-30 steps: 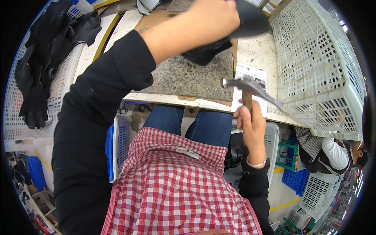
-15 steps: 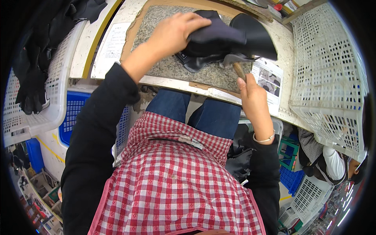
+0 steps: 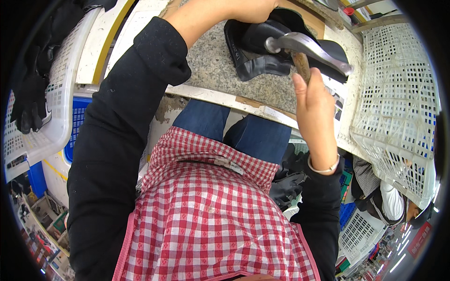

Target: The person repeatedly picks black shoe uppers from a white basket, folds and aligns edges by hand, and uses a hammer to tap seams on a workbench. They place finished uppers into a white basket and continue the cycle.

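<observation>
In my right hand (image 3: 315, 100) is a hammer (image 3: 301, 65), the fingers wrapped round its wooden handle. Its curved silver metal head lies over a black leather piece (image 3: 265, 67), shaped like a shoe upper, with folded and curved parts. Whether the head touches the leather I cannot tell. At the far edge of this piece my left hand (image 3: 253, 9) is closed on the leather, with its upper part cut off by the picture's top edge. Under the leather lies a speckled grey stone slab (image 3: 211, 61).
A white perforated basket (image 3: 391, 93) stands along the right. On the left, another white basket (image 3: 58, 93) holds black leather pieces (image 3: 30, 98). A printed sheet lies partly under my right hand. More dark pieces (image 3: 288, 185) sit below the table. A person (image 3: 391, 201) is at the far right.
My left hand has moved up and away to the leather's far edge. The leather now lies flatter and more spread out. The hammer has risen from beside the leather to over it.
</observation>
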A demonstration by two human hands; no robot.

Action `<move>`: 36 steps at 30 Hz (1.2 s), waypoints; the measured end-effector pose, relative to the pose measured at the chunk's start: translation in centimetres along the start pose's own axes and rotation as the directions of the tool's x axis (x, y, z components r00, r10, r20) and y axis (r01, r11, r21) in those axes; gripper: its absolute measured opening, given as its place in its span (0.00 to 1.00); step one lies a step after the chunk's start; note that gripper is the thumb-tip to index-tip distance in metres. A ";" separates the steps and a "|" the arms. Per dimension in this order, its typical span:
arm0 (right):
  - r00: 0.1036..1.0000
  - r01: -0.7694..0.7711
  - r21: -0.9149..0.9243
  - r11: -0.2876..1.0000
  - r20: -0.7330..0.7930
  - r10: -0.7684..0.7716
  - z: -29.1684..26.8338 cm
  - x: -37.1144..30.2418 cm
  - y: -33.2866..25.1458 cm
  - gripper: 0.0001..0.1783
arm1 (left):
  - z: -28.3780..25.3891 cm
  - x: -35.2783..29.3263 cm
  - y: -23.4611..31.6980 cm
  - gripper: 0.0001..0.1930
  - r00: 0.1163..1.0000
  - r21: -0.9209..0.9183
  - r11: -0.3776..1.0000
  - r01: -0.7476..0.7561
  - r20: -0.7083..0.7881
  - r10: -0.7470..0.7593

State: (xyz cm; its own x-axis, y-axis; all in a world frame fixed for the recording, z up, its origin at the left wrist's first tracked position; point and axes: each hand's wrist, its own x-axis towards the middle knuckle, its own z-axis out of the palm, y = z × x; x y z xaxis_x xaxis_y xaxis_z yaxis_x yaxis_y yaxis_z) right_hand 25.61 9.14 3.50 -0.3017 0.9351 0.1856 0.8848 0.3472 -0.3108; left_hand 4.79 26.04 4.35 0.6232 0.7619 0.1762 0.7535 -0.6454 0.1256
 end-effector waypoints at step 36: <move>0.859 -0.502 0.426 0.753 0.145 0.491 6.8 3.0 20.8 0.20 | 5.4 -14.2 -24.5 0.30 0.620 -0.755 0.542 0.370 -0.234 -0.749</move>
State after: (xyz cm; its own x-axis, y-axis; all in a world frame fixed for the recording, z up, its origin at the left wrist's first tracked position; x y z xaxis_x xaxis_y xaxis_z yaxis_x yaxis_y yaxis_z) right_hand 40.73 19.64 -8.79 0.1234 0.9840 -0.1286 0.6660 -0.1783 -0.7244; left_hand -21.32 31.33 -6.52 -0.2273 0.9429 0.2434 0.4810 -0.1086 0.8700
